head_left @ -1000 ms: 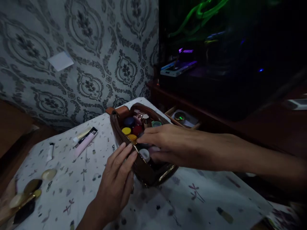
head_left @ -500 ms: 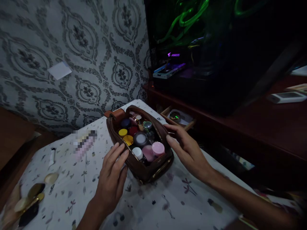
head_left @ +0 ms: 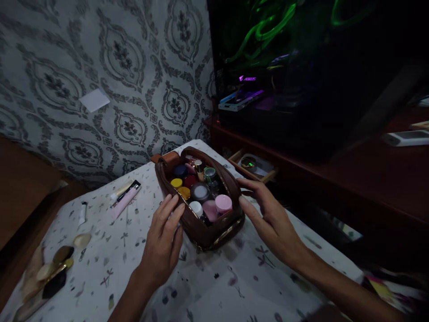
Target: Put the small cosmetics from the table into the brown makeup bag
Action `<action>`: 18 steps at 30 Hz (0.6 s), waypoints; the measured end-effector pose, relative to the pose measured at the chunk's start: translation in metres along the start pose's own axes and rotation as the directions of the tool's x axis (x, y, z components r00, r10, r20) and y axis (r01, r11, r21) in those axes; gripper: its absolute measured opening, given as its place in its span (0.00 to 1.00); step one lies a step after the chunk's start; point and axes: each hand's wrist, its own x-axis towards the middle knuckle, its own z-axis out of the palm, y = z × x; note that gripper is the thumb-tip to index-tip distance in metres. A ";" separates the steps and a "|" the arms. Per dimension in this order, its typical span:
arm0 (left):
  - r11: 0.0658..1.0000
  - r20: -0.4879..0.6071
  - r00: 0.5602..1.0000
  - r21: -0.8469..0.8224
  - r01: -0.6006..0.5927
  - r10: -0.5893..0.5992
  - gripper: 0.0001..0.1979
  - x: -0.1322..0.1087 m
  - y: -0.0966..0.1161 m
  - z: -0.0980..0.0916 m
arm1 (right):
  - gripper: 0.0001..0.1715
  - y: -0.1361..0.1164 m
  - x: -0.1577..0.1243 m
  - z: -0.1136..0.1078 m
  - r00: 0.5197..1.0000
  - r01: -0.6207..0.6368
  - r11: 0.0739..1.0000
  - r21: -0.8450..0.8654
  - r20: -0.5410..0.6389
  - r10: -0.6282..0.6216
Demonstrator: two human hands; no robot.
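An open brown zip pouch (head_left: 214,232) stands on a table with a white patterned cloth (head_left: 208,286). It is packed with several small jars and bottles with coloured lids: yellow (head_left: 176,183), red, blue, white and pink (head_left: 223,203). My left hand (head_left: 164,241) rests against the pouch's left side with its fingers stretched along the zip edge. My right hand (head_left: 268,219) touches the right side, fingers spread. Neither hand holds anything.
A pink tube and a dark pen (head_left: 125,197) lie left of the pouch, with a small white tube (head_left: 82,212) further left. Gold and dark compacts (head_left: 53,268) sit at the table's left edge. A dark wooden desk (head_left: 335,179) with a lit computer case stands at the right.
My right hand has come out from over the pouch's contents and moved to the pouch's right side. My left hand stays on the left side. The camera has shifted slightly.
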 end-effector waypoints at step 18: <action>0.994 -0.045 0.997 -0.092 0.064 -0.069 0.34 -0.029 -0.023 0.021 | 0.23 -0.057 -0.035 0.076 0.714 0.649 0.754 0.100 0.260 -0.650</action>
